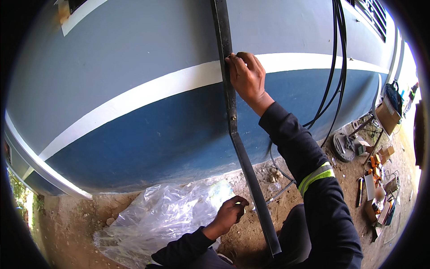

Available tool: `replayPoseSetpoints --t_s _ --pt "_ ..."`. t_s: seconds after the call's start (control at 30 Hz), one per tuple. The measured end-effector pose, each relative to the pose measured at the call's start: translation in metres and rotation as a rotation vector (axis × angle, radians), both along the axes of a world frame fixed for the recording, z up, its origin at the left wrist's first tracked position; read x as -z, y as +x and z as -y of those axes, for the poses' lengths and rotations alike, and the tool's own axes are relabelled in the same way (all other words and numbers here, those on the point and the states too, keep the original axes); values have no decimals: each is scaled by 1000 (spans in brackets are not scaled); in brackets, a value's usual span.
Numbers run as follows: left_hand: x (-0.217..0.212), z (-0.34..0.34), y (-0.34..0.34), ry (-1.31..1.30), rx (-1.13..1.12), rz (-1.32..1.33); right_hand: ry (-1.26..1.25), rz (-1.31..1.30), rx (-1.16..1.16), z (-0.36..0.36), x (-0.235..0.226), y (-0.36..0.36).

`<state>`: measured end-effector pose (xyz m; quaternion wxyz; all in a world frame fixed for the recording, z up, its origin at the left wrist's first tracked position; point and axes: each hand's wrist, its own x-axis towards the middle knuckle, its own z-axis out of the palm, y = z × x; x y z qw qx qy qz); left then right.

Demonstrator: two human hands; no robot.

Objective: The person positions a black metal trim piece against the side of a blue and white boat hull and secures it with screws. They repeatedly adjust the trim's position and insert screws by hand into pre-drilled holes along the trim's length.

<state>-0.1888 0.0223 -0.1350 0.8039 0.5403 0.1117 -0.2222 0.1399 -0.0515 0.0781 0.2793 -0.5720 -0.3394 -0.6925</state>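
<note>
A long dark metal strip [233, 121] runs up the grey, white and blue wall [134, 89] and bends away from it toward the ground at its lower end. My right hand [247, 77] is raised and grips the strip at the level of the white band. My left hand [230, 213] is low, near the ground, its fingers pinched together beside the strip's lower part and over a clear plastic bag [161, 217]. Whether the left fingers hold something small I cannot tell. Both arms wear dark sleeves; the right one has a yellow reflective band.
Black cables [338, 67] hang down the wall at the right and trail onto the dirt. Farther right lie a coil of cable [344, 147], cardboard boxes [387, 115], tools and small parts [374, 188]. Bare sandy ground runs along the wall's foot.
</note>
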Motion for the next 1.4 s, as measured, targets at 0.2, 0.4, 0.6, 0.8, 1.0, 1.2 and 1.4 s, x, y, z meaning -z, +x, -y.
replayPoseSetpoints --t_s 0.2,0.4,0.6,0.8,1.0,1.2,1.4 --pt "0 0 0 -8 19 18 -73 -112 149 1 -5 -8" --pt "0 -1 -3 -25 4 12 -150 -436 279 -3 -11 -17" --pt "0 -1 -4 -34 15 20 -75 -659 234 -13 -17 -21" --pt "1 0 -6 -3 12 69 64 -669 160 -14 -14 -26" --pt "-2 -1 -8 8 9 80 134 -350 -177 -13 -9 -15" --pt "-4 -1 -7 38 -4 88 72 -297 -248 -5 1 -8" --pt "-1 2 -3 51 -8 71 34 -215 -250 -1 0 -6"
